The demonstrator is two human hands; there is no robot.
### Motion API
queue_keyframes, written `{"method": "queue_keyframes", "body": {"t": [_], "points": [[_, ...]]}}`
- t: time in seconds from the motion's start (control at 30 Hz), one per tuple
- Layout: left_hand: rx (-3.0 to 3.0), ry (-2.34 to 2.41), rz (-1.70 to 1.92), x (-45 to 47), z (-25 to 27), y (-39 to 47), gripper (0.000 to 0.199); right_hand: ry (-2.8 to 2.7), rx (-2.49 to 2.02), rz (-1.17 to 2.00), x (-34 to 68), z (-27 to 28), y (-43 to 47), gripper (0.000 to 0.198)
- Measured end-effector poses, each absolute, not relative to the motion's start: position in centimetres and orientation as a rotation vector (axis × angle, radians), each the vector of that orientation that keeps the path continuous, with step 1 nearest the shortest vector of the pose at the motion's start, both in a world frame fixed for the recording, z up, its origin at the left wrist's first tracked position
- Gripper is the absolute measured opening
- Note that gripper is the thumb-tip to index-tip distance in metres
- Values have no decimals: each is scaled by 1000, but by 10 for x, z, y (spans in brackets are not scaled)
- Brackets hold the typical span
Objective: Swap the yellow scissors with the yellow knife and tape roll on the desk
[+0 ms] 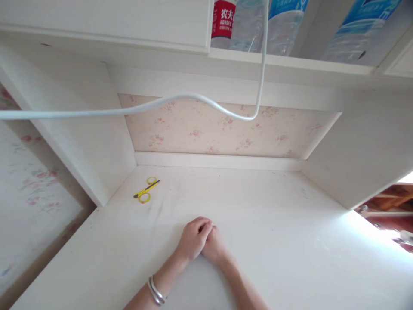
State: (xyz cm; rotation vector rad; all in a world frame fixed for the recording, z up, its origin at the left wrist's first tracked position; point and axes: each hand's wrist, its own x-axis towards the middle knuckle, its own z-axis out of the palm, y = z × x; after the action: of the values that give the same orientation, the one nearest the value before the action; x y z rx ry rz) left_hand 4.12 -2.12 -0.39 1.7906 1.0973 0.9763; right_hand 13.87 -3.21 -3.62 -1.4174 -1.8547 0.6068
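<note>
My left hand [190, 237], with silver bangles on its wrist, is closed over my right hand [214, 246]. Both rest together on the white desk [274, 241], near the middle. The left fingers wrap round the right hand, whose own fingers are mostly hidden. Farther back on the left lies a slim yellow and black utility knife [147, 189], apart from both hands. Beside it are two thin yellow rings that look like tape rolls, one ring [151, 177] behind the knife and another ring [149, 198] in front.
A white cable [193, 95] hangs across the view in front of the desk's back. Overhead, a shelf [290, 62] holds several plastic bottles, among them a red-labelled bottle [223, 19]. Side panels [364, 142] stand left and right; floral wallpaper [200, 125] shows behind.
</note>
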Motion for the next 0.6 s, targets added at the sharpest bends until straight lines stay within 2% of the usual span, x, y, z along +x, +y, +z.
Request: {"method": "queue_keyframes", "body": {"t": [0.6], "points": [[1750, 1115, 923, 30, -6, -16, 28, -1980, -1559, 589, 134, -29, -34, 33]]}}
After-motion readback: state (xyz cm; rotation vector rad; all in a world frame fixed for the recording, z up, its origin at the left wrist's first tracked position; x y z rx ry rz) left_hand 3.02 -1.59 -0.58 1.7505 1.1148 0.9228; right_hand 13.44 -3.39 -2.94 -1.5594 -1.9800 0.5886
